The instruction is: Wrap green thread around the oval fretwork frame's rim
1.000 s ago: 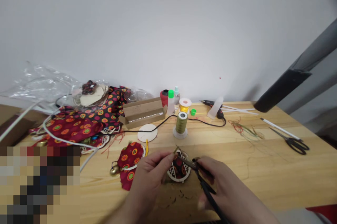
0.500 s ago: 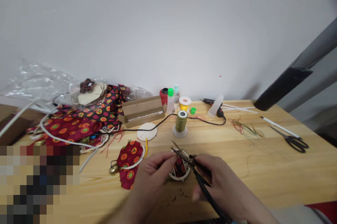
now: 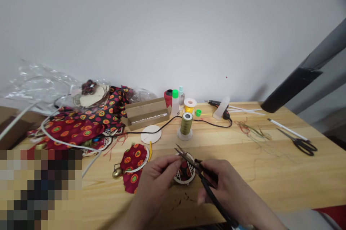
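My left hand (image 3: 159, 177) is closed in a pinch, its fingertips beside the blades of a pair of black-handled scissors. What it pinches is hidden by the fingers. The scissors (image 3: 207, 183) are in my right hand (image 3: 224, 183), which is wrapped round the handles. Their blades point up and left, a little apart. Under the blades is a round piece (image 3: 186, 172) of dark patterned fabric with a white lattice rim. Left of my hands lies a red patterned fabric piece (image 3: 135, 158) with a white ring edge and a brass bell (image 3: 117, 172).
Beyond my hands stand a green thread spool (image 3: 186, 125), a white disc (image 3: 151, 134) and an open cardboard box (image 3: 147, 115). Patterned fabric (image 3: 81, 125) is heaped at left. A glue gun (image 3: 216, 104) lies at the back, other scissors (image 3: 300, 143) at right. Dark scraps (image 3: 186, 197) lie near me.
Both hands stay in nearly the same place, with the scissors and round piece between them. The view has shifted very slightly.
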Available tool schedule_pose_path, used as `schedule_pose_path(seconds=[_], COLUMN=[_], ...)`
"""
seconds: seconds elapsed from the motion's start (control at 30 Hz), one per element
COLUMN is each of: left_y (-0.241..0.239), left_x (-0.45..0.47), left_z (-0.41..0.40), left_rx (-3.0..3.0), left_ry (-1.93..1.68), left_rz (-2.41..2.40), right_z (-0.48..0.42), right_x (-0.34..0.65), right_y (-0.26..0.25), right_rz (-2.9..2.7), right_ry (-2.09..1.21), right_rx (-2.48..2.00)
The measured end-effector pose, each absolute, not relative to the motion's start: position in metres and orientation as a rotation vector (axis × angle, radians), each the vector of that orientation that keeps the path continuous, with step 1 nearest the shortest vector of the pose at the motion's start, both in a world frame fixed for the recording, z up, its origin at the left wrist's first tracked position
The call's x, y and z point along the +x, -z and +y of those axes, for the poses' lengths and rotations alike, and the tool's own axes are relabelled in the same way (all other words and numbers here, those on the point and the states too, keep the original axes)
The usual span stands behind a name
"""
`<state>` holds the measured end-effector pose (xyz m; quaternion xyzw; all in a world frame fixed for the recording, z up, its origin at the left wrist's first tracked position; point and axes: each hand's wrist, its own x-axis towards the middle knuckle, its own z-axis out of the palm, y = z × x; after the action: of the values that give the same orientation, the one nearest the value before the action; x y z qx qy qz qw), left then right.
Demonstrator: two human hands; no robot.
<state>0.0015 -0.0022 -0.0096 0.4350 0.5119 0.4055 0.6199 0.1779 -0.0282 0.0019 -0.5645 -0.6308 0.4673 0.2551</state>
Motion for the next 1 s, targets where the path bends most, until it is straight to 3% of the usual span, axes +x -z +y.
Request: schedule_pose_path(seconds=[0.37,0.7,0.8,1.0], left_y=[0.012,0.011,0.011,0.017], left_x=[0.0,0.003,0.002,-0.002], left_z=[-0.002,-0.004,-0.004,-0.003], left_rx=[0.998,0.942,0.914,0.779], left_ry=[-0.925,-0.997,-1.022,-1.055], left_rz=[1.141,1.197,1.215,1.139], right_z=[-0.029,-0.028,-0.026,-0.027], right_x=[0.179,0.188,0.203,0.264], right_y=[0.004,0.007,0.01,0.023], right_rz=[-1.663,-1.77,-1.788,-1.766], right_ry=[-1.352,-1.232,-0.987,-0.41], right_rx=[-1.456,-1.512,-1.728,-2.591])
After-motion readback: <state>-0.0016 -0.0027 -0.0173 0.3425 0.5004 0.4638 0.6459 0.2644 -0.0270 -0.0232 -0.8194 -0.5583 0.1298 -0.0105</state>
